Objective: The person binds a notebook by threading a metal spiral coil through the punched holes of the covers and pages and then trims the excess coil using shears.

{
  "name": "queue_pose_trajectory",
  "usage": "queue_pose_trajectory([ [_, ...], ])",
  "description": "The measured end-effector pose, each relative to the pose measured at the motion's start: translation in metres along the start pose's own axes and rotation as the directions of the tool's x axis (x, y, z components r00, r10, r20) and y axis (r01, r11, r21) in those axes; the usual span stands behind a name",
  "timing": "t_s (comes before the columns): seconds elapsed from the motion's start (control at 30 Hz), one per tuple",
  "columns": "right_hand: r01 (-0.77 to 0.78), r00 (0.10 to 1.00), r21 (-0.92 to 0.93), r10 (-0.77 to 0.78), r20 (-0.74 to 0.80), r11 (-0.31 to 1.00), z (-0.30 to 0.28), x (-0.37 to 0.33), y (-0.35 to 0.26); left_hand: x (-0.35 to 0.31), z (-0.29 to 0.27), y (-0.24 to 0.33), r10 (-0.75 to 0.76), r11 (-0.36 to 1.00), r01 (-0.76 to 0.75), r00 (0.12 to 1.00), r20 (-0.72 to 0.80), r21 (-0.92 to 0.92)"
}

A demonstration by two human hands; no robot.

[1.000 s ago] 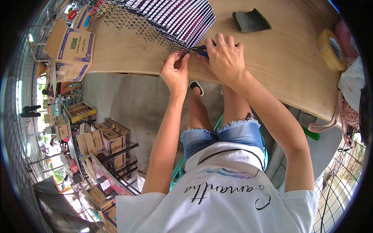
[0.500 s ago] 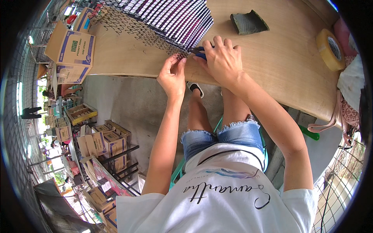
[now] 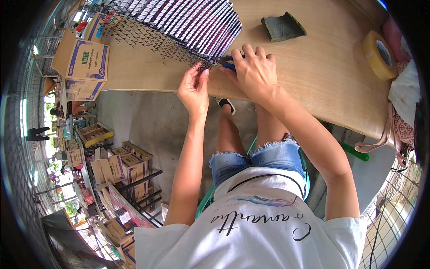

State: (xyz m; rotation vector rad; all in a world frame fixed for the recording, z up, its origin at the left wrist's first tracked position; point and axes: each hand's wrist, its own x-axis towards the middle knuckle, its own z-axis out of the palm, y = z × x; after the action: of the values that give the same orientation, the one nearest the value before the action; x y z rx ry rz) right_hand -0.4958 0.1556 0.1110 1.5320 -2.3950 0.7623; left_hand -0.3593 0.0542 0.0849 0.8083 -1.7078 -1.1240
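At the near edge of the wooden surface (image 3: 313,85), the left hand (image 3: 193,87) pinches the corner of a black mesh sheet (image 3: 148,38), fingers together. The right hand (image 3: 253,71) is clamped on a blue-handled tool (image 3: 226,60) (probably scissors) just beside that corner. Rows of striped packets (image 3: 188,22) already cover the mesh; only its edge seems left.
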Motion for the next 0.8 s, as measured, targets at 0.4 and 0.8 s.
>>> queue_pose_trajectory([
  [0.4, -0.008, 0.999, 0.074, 0.005, 0.045, 0.997, -0.003, 0.001, 0.000, 0.000, 0.007, 0.007, -0.009, 0.998, 0.009, 1.000, 0.005, -0.061],
  [0.8, -0.032, 0.998, 0.156, 0.024, 0.054, 0.987, -0.001, -0.001, 0.008, 0.000, 0.008, 0.009, -0.018, 0.997, 0.016, 1.000, -0.025, -0.071],
])
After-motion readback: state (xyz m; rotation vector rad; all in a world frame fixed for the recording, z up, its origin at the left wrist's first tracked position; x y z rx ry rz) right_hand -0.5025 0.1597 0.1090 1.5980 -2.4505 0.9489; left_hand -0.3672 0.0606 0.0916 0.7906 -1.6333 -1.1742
